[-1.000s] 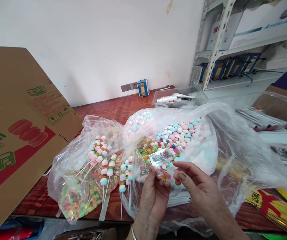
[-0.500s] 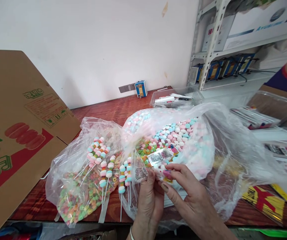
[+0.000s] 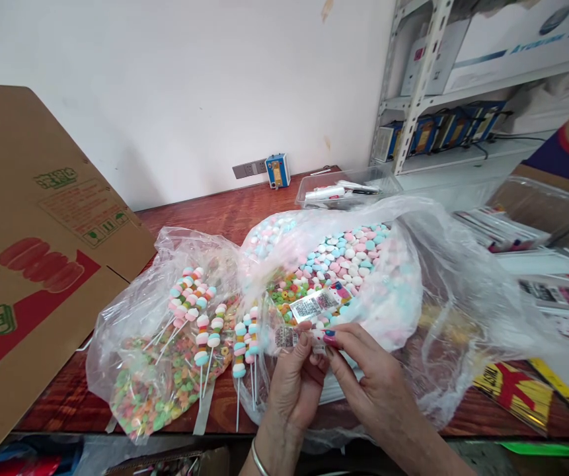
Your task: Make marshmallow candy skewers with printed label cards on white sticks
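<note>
My left hand [image 3: 290, 385] and my right hand [image 3: 371, 378] meet at the table's near edge and both pinch a small clear printed wrapper [image 3: 318, 305] with a barcode label. The wrapper lies over a big clear bag of pink, blue and white marshmallow pieces [image 3: 348, 254]. Several marshmallow skewers on white sticks [image 3: 205, 324] lie left of my hands, on a smaller bag of coloured cereal rings [image 3: 152, 390]. I wear a bracelet on the left wrist.
A large cardboard box flap [image 3: 41, 264] leans at the left. A clear tray with pens [image 3: 346, 188] stands at the back of the red-brown table [image 3: 215, 211]. Metal shelving [image 3: 427, 79] fills the right; printed packets [image 3: 517, 390] and another tray lie right.
My right hand moved left to meet the left hand and took hold of the wrapper's lower end. The view shifted slightly.
</note>
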A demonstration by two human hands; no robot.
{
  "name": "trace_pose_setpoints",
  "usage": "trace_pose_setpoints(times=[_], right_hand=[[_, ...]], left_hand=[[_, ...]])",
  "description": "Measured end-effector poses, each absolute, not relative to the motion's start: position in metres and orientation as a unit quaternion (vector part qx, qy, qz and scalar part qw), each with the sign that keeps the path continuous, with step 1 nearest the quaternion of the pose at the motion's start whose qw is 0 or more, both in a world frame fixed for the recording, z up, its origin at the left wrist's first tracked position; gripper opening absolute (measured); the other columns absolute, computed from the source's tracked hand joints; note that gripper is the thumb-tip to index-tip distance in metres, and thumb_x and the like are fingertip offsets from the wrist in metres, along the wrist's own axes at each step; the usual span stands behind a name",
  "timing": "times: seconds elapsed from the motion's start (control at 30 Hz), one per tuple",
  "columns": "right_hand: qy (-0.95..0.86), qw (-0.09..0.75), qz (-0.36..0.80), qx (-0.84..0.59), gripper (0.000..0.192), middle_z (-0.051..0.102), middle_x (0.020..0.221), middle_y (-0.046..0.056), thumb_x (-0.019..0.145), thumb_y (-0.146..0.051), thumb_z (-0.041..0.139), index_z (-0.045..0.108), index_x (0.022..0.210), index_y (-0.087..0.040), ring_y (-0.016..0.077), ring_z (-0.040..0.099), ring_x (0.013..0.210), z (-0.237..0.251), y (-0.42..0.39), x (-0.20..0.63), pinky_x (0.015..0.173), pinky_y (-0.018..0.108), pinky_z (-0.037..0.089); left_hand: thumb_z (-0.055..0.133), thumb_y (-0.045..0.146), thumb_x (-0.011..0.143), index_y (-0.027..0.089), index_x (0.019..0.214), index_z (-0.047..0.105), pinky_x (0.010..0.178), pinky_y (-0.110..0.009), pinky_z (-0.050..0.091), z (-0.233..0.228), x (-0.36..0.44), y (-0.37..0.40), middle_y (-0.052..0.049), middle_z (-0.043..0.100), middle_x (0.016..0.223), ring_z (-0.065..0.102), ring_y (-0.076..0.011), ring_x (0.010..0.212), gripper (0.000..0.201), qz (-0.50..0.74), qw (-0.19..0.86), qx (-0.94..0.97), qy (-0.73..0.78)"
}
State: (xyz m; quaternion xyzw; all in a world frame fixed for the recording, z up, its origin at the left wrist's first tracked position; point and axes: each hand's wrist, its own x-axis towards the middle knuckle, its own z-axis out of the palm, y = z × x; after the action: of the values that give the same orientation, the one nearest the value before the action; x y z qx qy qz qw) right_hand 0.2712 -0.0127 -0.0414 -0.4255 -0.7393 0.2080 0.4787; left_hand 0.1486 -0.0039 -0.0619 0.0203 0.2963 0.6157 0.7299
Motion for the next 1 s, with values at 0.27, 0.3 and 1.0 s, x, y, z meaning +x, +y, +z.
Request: trace_pose_setpoints(times=[0.27, 0.3, 1.0], right_hand=[[-0.742, 0.48, 0.216, -0.415, 0.017, 0.06, 0.099, 0.005, 0.092, -0.013, 0.055, 0.057, 0.106, -0.022, 0.0213, 0.058, 0.094, -0.036, -0.012, 0.262, 0.08, 0.036, 0.05], [-0.742, 0.482, 0.221, -0.409, 0.021, 0.06, 0.102, 0.006, 0.091, -0.013, 0.057, 0.057, 0.11, -0.022, 0.0211, 0.059, 0.096, -0.035, -0.012, 0.26, 0.082, 0.036, 0.051], [-0.72, 0.489, 0.291, -0.398, 0.012, 0.06, 0.112, 0.005, 0.095, -0.024, 0.053, 0.063, 0.101, -0.025, 0.0175, 0.06, 0.106, -0.01, -0.013, 0.253, 0.088, 0.027, 0.052]], left_hand=[[0.085, 0.014, 0.063, 0.013, 0.086, 0.07, 0.057, -0.016, 0.053, -0.068, 0.143, -0.001, -0.002, 0.071, 0.079, 0.064, -0.0087, 0.064, 0.027, 0.623, 0.725, -0.031, 0.291], [0.083, 0.016, 0.066, 0.013, 0.087, 0.07, 0.059, -0.017, 0.053, -0.07, 0.142, -0.001, -0.002, 0.071, 0.081, 0.066, -0.0098, 0.067, 0.025, 0.615, 0.733, -0.037, 0.289], [0.086, 0.014, 0.062, 0.013, 0.085, 0.068, 0.052, -0.013, 0.049, -0.06, 0.124, -0.005, 0.0, 0.067, 0.073, 0.059, -0.0052, 0.057, 0.029, 0.624, 0.739, -0.033, 0.251]])
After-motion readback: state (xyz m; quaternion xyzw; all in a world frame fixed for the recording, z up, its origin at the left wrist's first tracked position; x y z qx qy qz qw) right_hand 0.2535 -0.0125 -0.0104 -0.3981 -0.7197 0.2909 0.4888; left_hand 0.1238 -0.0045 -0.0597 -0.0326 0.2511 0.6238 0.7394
